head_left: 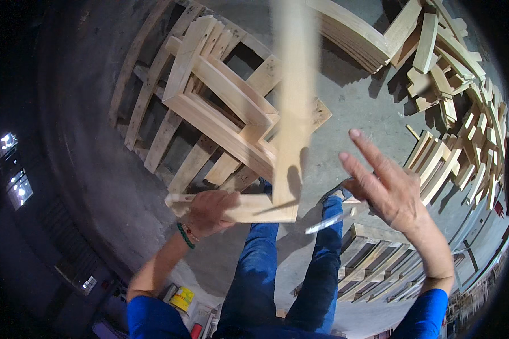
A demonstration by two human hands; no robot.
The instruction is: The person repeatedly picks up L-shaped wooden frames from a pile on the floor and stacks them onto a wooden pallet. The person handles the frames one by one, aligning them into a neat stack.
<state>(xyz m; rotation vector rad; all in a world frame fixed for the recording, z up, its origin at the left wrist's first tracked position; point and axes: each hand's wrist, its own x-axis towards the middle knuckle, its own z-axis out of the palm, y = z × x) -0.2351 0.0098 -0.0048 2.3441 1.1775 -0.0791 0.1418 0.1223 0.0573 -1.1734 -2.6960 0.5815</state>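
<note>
My left hand (pixel 209 213) is closed around the short arm of an L-shaped wooden frame (pixel 260 208). The frame's long board runs away from me and is blurred toward the far edge. Right of the corner is my right hand (pixel 387 189), apart from the wood, with two fingers stretched out and the others curled. From under those curled fingers a thin, shiny blade-like tool (pixel 325 222) sticks out to the left; its grip is mostly hidden. Beyond my left hand, similar joined wooden frames (pixel 220 133) lie stacked on a slatted pallet (pixel 197 161).
More angled frames (pixel 350 31) are stacked at the far right. Loose wood pieces (pixel 469 141) pile along the right side. Another slatted pallet (pixel 373 260) stands beside my right leg. Behind my left forearm is a yellow container (pixel 181 298). The floor (pixel 345 107) is grey concrete.
</note>
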